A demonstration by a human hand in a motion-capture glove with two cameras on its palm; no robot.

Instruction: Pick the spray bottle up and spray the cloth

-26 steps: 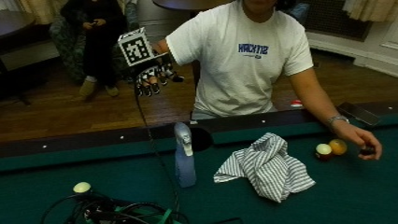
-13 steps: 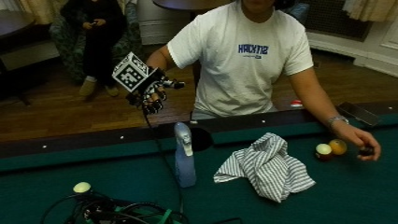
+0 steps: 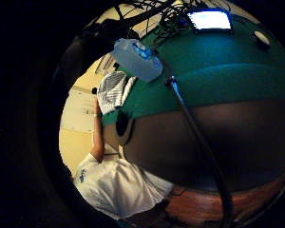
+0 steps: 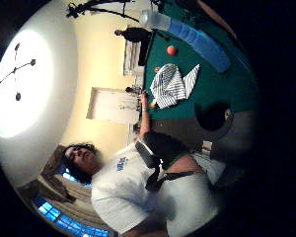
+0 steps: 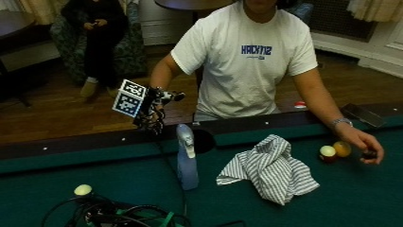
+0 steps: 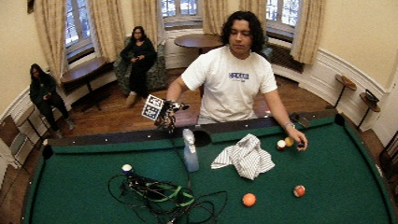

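A pale blue spray bottle (image 5: 186, 163) stands upright on the green pool table (image 5: 126, 175), near the rail. Right of it lies a crumpled white cloth with dark stripes (image 5: 271, 171). My gloved right hand (image 5: 151, 116) hangs above the rail, up and to the left of the bottle's head, a short gap away. Its fingers point down, relaxed, and hold nothing. The little finger side palm view shows the bottle (image 3: 135, 59) close by with the cloth (image 3: 113, 90) beyond it. In the thumb side palm view the bottle (image 4: 187, 34) and the cloth (image 4: 172, 84) both lie on the felt.
A side pocket (image 5: 203, 140) opens in the rail just behind the bottle. Two balls (image 5: 334, 151) lie by the person's bare left hand (image 5: 365, 147) at the right. A white ball (image 5: 83, 189) and a tangle of cables (image 5: 119, 215) sit at the front left.
My gloved hand has come down from shoulder height and moved right, toward the bottle's head. Bottle, cloth and the bare hand have stayed put.
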